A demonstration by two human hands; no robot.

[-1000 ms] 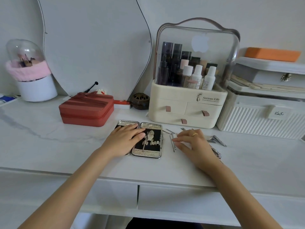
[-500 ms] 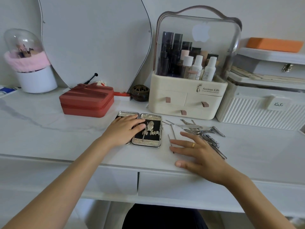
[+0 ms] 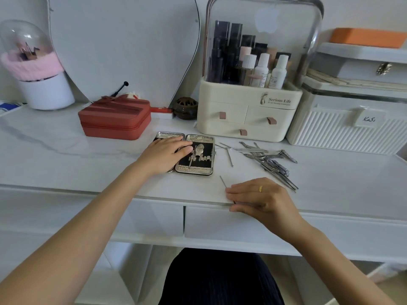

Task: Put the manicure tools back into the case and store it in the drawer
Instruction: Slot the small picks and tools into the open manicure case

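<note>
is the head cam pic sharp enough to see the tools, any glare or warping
Head view: soft, even light with faint shadows; the pile of metal tools is sharp enough to see but too tangled to tell apart; a pale glare patch sits on the clear organizer lid; wide-angle warp bends the desk edge and stretches both forearms.

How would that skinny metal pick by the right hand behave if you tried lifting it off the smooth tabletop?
The thin pick looks like stiff metal, so it probably won't flop. It lies flat on the glossy tabletop, so it is likely hard to pinch and apt to slide. The right hand has it at the table's edge, perhaps for an easier grip.
</note>
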